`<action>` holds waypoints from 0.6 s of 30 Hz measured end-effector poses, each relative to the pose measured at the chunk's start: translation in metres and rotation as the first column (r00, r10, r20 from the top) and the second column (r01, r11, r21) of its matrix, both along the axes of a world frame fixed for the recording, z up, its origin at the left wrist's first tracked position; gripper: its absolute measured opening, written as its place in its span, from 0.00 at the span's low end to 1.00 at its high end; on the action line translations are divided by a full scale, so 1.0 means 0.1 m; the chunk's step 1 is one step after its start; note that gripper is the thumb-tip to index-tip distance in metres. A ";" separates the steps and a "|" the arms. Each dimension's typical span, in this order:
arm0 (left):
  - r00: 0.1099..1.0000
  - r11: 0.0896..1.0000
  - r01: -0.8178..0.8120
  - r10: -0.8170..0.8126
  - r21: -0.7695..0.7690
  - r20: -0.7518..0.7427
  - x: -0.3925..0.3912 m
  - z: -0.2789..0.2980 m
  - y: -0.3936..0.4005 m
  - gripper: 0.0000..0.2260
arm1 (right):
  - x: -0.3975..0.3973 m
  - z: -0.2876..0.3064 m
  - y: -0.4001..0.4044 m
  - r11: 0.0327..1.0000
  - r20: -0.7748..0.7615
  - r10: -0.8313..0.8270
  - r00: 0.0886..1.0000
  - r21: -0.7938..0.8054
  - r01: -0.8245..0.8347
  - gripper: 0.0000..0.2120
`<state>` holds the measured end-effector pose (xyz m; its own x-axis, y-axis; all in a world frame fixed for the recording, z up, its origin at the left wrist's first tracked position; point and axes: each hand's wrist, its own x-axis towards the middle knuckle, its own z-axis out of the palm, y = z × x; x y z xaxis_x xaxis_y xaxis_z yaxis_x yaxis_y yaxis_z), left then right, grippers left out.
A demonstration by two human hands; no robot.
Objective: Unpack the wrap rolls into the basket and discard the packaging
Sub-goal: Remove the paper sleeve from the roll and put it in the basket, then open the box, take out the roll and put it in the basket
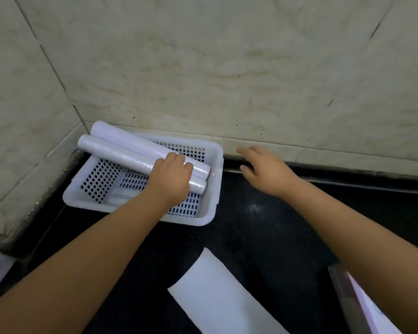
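A white perforated basket sits in the back left corner of a black counter. Two white wrap rolls lie diagonally in it, their far ends sticking out over the basket's back left rim: the front roll and the rear roll. My left hand rests on the near ends of the rolls, fingers curled over them. My right hand hovers to the right of the basket near the wall's base, fingers spread and holding nothing. A flat white piece of packaging lies on the counter in front.
Marble-look tiled walls close in the counter at the back and left. A pinkish box or package edge shows at the bottom right under my right forearm. A flat clear packet lies in the basket bottom.
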<state>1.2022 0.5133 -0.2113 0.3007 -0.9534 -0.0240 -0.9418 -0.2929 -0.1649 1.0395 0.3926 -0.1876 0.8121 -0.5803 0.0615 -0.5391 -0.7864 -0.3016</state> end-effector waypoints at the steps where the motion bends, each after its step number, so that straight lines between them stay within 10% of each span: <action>1: 0.999 1.000 0.007 -0.007 0.005 -0.037 -0.19 0.04 -0.06 0.14 | -0.23 0.05 -0.01 1.000 0.038 -0.019 0.999 0.004 0.018 0.21; 8: 0.956 0.990 0.117 -0.135 -0.085 -0.261 -1.93 0.09 -0.21 0.16 | -2.00 0.13 0.05 0.983 0.088 -0.156 0.984 0.112 0.146 0.20; 18: 0.771 0.989 -0.143 0.136 0.039 -0.622 -3.70 -0.44 0.47 0.14 | -3.62 -0.60 0.81 0.861 0.036 -0.304 0.952 0.437 0.258 0.19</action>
<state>0.8325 0.5601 -0.2556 0.3532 -0.9034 -0.2432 -0.7864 -0.4275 0.4458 0.6777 0.4732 -0.2475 0.6130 -0.7718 -0.1689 -0.6668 -0.3908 -0.6345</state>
